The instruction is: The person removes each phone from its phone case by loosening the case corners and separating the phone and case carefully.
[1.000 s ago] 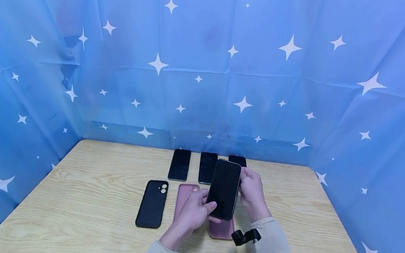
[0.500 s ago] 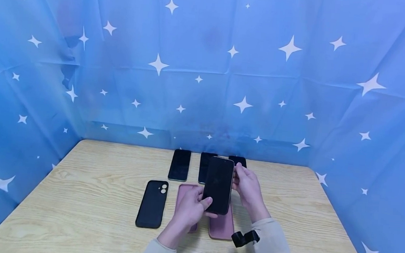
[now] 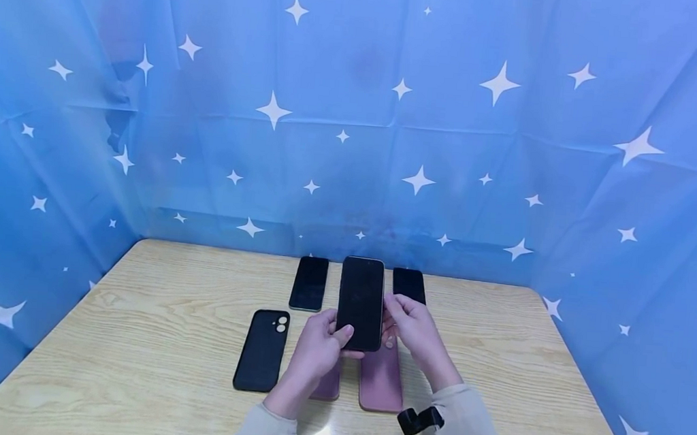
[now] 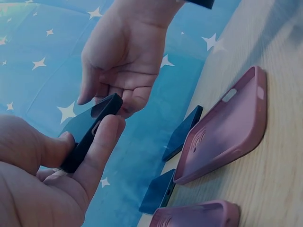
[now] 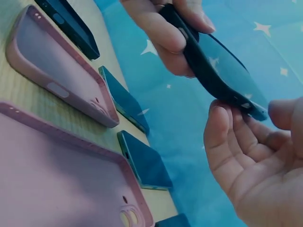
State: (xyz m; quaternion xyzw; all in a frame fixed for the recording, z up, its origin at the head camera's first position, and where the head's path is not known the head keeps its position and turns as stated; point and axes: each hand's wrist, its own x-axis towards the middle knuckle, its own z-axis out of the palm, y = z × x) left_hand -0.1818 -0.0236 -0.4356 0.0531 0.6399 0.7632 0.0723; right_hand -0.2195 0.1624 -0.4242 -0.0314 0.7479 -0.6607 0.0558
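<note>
A dark-screened smartphone (image 3: 361, 304) in a black phone case (image 5: 207, 75) is held up over the table, screen toward the head camera. My left hand (image 3: 316, 348) grips its lower left end, thumb on the screen and fingers underneath. At its right edge is my right hand (image 3: 416, 329), with curled fingers against the case and the thumb by the corner, as the right wrist view shows. Two pink phone cases (image 3: 381, 384) lie below the hands, hollow side up; the left one (image 3: 327, 385) is partly covered by my left hand.
An empty black phone case (image 3: 261, 350) lies on the wooden table (image 3: 148, 338) to the left. Along the back are a phone (image 3: 309, 283) at left and another phone (image 3: 409, 286) at right; the held phone hides what is between. A blue star-patterned curtain (image 3: 339, 176) surrounds the table.
Both hands have carried the phone left and slightly away, and it has turned straighter. My right hand has slid lower along its right edge.
</note>
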